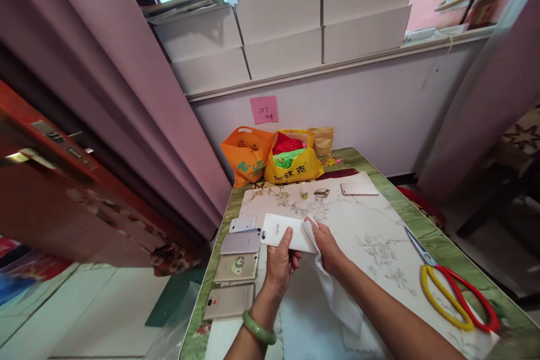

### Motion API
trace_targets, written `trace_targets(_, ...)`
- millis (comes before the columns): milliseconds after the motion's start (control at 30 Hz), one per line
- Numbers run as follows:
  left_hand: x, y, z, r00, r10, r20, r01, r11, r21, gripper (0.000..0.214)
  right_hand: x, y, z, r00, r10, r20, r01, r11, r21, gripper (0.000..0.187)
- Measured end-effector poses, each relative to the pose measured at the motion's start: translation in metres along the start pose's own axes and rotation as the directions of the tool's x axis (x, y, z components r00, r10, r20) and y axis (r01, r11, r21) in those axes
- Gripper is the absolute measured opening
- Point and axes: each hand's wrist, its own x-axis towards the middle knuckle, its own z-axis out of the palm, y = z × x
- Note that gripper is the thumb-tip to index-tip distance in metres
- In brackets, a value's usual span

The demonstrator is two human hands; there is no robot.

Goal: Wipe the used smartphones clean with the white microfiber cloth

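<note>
Your left hand (pixel 278 267) grips white phone (pixel 297 230) | your right hand (pixel 329 247) clasps cloth (pixel 335 295) at its right end | likely slick, rigid; hold long edges

Scissors (pixel 441 270) lie at the right of the desk (pixel 397 202). At its far end, an orange bag (pixel 243 149) stands beside a yellow bag (pixel 291 173), below a pink note (pixel 264 109).
</note>
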Motion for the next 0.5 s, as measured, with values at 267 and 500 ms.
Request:
trace_targets(267, 0.011, -0.013, 0.006, 0.988, 0.1, -0.114, -0.104, 0.994, -0.026, 0.054, -0.021, 0.017, 0.028, 0.989, -0.009, -0.147, 0.01, 1.0, 0.007, 0.06)
trace_targets(500, 0.005, -0.013, 0.001, 0.986, 0.164, -0.014, -0.162, 0.981, 0.105, 0.044, -0.009, 0.022, 0.019, 0.981, -0.05, -0.186, 0.056, 0.998, 0.028, 0.061)
